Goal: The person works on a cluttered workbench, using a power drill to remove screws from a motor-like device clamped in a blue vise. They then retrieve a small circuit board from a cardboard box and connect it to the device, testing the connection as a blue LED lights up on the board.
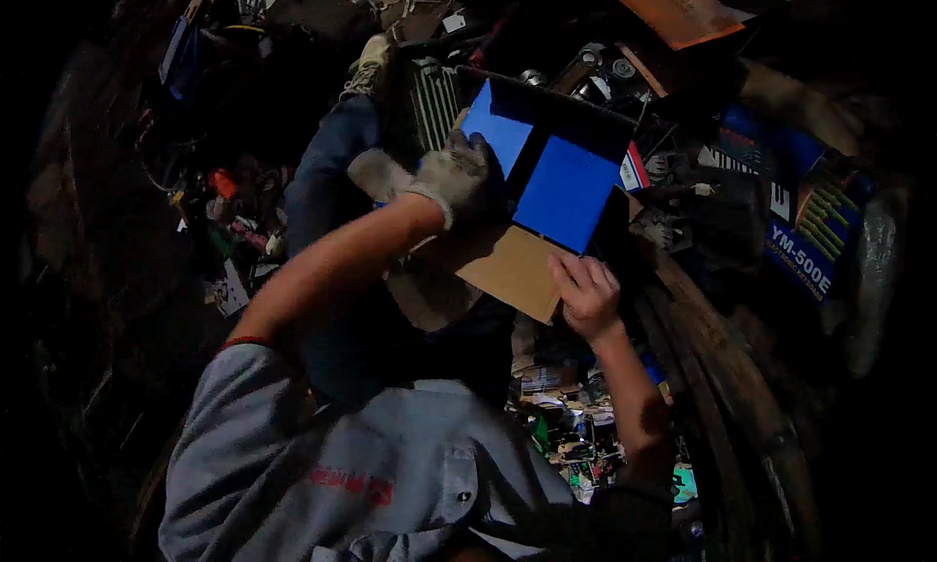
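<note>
In front of me is a cardboard box [566, 186], blue and black, with a plain brown flap [512, 269] on the side nearest me. My left hand [454, 177], in a dirty work glove, is closed on the box's left side, its fingertips by the blue panel. Bare, my right hand [589, 294] pinches the right edge of the brown flap between thumb and fingers. Some of the left fingers are lost in shadow.
Dim scrap lies all around. At right is a blue printed keyboard carton [805, 235]; an orange-brown panel [673, 11] lies at the top. A curved worn rim [732, 357] runs along my right. Small colourful debris [576, 435] sits below my right forearm. My shoe [369, 66] points away.
</note>
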Available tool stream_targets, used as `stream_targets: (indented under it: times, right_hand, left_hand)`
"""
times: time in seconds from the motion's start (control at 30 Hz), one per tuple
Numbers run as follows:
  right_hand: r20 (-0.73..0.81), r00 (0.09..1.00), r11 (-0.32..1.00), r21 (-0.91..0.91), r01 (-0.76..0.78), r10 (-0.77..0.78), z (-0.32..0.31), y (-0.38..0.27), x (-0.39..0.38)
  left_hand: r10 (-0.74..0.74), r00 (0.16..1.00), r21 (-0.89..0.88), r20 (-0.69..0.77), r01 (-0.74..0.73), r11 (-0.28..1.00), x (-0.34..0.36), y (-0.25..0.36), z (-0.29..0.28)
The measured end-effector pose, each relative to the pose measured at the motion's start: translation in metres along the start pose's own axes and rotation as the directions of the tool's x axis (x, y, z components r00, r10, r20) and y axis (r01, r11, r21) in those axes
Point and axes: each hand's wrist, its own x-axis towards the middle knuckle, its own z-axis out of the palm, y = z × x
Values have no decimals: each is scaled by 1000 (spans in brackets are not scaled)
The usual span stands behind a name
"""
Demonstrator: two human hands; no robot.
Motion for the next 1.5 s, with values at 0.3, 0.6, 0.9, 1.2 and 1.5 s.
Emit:
stream_targets:
  times: [0.3,0.6,0.9,1.2,1.5]
  right_hand:
    - [229,973,998,-53,30,-17,-7,26,-10]
    - [365,928,988,154,16,-72,11,43,108]
    - [691,593,895,-427,-128,414,-51,59,137]
    - [706,452,833,-401,-381,546,-20,115,129]
    - [642,565,846,-483,-227,518,28,120,97]
  left_hand:
    - [17,999,-555,-38,-35,831,-29,-54,-18]
    - [-37,997,-686,-66,-18,728,-30,-75,-13]
    - [-80,997,-735,12,63,675,-33,-73,-32]
    - [-32,997,-701,70,72,710,-31,-69,-49]
    - [-33,999,-686,1,25,727,-33,-67,-40]
